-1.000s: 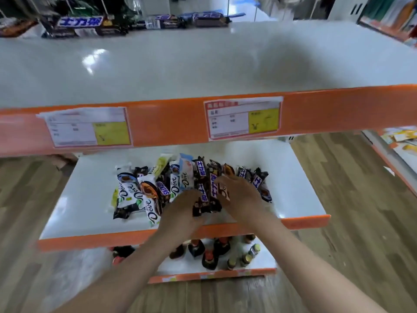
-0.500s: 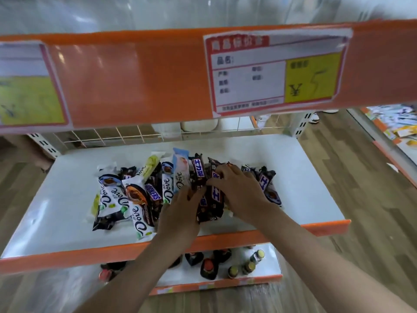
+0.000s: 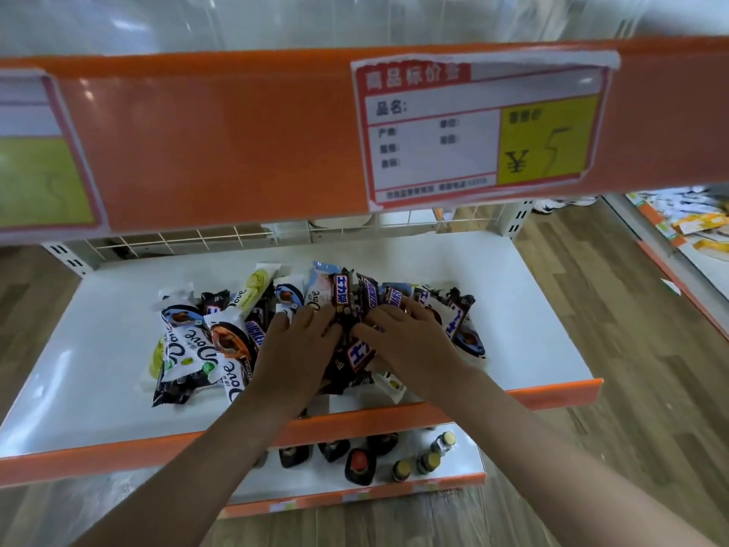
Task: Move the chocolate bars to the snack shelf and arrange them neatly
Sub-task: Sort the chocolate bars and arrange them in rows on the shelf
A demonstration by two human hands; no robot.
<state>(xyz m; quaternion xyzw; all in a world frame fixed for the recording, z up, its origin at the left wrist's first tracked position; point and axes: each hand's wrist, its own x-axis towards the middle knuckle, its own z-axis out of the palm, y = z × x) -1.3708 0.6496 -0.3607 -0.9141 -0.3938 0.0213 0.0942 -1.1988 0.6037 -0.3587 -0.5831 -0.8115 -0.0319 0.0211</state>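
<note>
A loose pile of chocolate bars (image 3: pixel 189 349) in white Dove wrappers and dark Snickers wrappers lies on the white middle shelf (image 3: pixel 520 309). My left hand (image 3: pixel 296 349) rests palm down on the middle of the pile, fingers fairly straight and pointing away from me. Close beside it, my right hand (image 3: pixel 410 341) lies flat on the pile's right part with fingers spread. A dark Snickers bar (image 3: pixel 357 355) shows in the gap between the two hands. Both hands hide the bars beneath them.
The orange front of the upper shelf (image 3: pixel 221 144) with a price label (image 3: pixel 477 132) hangs close overhead. Below, the bottom shelf (image 3: pixel 465 463) holds several small bottles (image 3: pixel 428 461). Another shelf with packets (image 3: pixel 698 227) stands at the right, across wooden floor.
The camera has dropped lower and closer, so the upper shelf now fills the top of the view. Both hands stay on the pile and have drawn closer together over the dark bars.
</note>
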